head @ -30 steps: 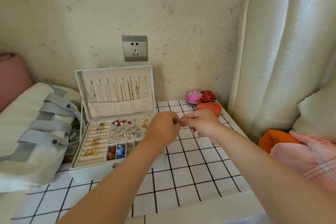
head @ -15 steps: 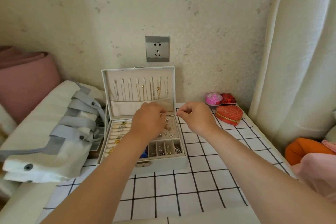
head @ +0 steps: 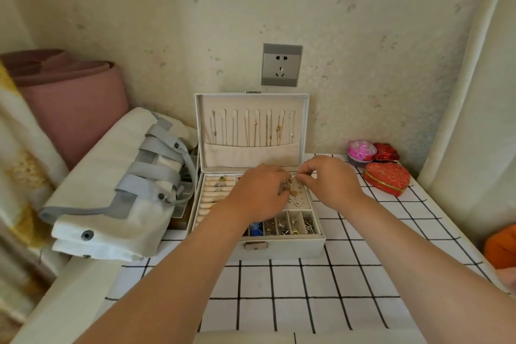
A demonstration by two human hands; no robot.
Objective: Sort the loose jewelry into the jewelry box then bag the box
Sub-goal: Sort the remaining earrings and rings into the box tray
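**Both hands meet over the open jewelry box**

The jewelry box (head: 279, 248) sits on the checked tablecloth (head: 307, 288), its long axis running left to right. Its clasp faces the person and its lid (head: 251, 156) stands upright at the back, close to the wall. Inside the lid, necklaces (head: 255, 131) hang straight down in a row above a fabric pocket. In the tray, rings sit in the ring rolls (head: 217, 190) on the left. An earring panel (head: 298, 200) fills the rear right, and a front row of narrow compartments (head: 293, 225) holds mixed small pieces.

Over the earring panel, the right hand (head: 332, 184) pinches a small jewelry piece (head: 292, 177) between thumb and forefinger; it is too small to identify. The left hand (head: 257, 195) hovers just beside it with its fingers curled. Its fingertips are hidden behind its back, so its grip cannot be told.

A folded canvas bag (head: 111, 190) with grey straps lies left of the box. A red heart-shaped box (head: 386, 179), a pink round box (head: 361, 150) and a small red box (head: 386, 152) stand on the right.
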